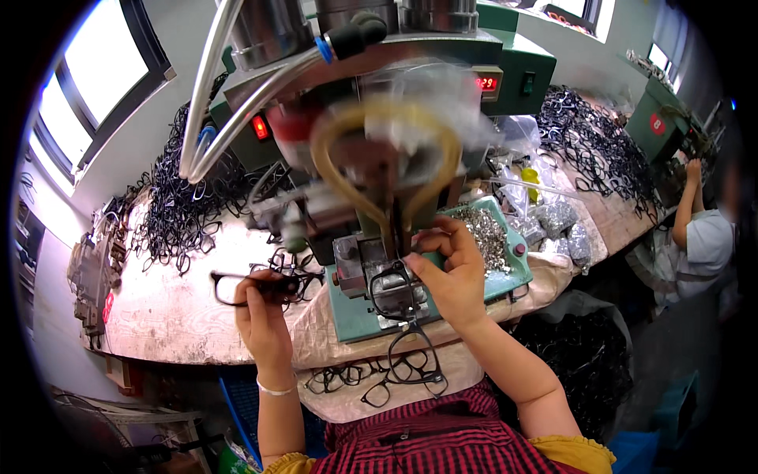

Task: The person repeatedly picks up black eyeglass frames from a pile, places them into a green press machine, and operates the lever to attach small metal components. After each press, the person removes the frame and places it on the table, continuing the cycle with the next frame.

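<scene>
My left hand is closed on a black eyeglass frame, held above the table just left of the press. My right hand has its thumb and index finger pinched at a second black frame, which sits at the metal jig of the green press. Its exact contact with the jig is partly hidden by the fingers. Another black frame hangs or lies just below the jig, toward my lap. A tan loop-shaped part of the press is blurred above my right hand.
Right of the jig, a green tray holds many small metal parts. Heaps of black frames lie at the back left and back right. Several frames rest at the front edge. Clear bags stand right; another person works far right.
</scene>
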Demonstrator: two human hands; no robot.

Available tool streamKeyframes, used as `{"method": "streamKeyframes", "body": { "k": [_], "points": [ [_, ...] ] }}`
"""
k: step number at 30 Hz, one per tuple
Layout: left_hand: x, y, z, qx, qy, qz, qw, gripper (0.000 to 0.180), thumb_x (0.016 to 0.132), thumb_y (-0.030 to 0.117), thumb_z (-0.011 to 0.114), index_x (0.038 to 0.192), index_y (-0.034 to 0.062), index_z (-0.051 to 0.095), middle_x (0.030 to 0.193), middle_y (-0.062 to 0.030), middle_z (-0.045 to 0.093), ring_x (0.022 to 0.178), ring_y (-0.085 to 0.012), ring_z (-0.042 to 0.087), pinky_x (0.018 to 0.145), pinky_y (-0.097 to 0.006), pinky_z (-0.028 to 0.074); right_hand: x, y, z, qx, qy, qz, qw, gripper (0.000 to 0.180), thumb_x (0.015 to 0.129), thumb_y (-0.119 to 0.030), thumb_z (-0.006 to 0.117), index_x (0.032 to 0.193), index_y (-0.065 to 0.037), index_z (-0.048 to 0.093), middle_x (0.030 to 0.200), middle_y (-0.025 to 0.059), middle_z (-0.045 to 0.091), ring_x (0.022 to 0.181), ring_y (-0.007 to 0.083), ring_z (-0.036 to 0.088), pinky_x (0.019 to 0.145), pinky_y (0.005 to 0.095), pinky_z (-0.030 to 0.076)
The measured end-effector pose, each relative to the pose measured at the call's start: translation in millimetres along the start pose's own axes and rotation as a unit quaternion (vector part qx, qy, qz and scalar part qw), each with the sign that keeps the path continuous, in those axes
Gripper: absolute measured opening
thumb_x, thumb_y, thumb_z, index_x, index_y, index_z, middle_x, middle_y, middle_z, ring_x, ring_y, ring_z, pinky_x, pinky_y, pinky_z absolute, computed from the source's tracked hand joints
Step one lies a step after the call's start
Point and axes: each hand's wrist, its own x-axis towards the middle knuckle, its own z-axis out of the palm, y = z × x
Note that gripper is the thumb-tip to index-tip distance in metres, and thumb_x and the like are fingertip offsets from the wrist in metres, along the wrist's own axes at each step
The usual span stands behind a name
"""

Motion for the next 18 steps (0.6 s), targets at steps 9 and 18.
{"method": "streamKeyframes", "body": {
  "k": [9,18],
  "points": [
    [21.4,57.3,86.1,0.226,-0.140,0.283,0.921,0.013,0.089,-0.001,0.058,0.101,-0.0031,0.063,0.089,-0.0174,0.068,0.084,-0.0256,0.064,0.081,-0.034,0.052,-16.4,-39.7,9.2,-0.008,-0.049,0.008,0.999,0.052,0.082,-0.002,0.067,0.129,0.002,0.048,0.113,0.0110,0.063,0.103,0.0178,0.061,0.093,0.0311,0.046],
    [-9.3,19.8,94.8,0.377,-0.365,0.340,0.780,0.023,0.071,0.012,0.079,0.093,0.0097,0.075,0.098,-0.0036,0.073,0.075,-0.0211,0.054,0.083,-0.042,0.053,10.4,45.7,-109.9,-0.541,0.063,-0.074,0.835,0.022,0.077,-0.015,0.074,0.098,-0.008,0.071,0.119,0.0170,0.064,0.118,0.0357,0.056,0.101,0.0424,0.044]
  ]
}}
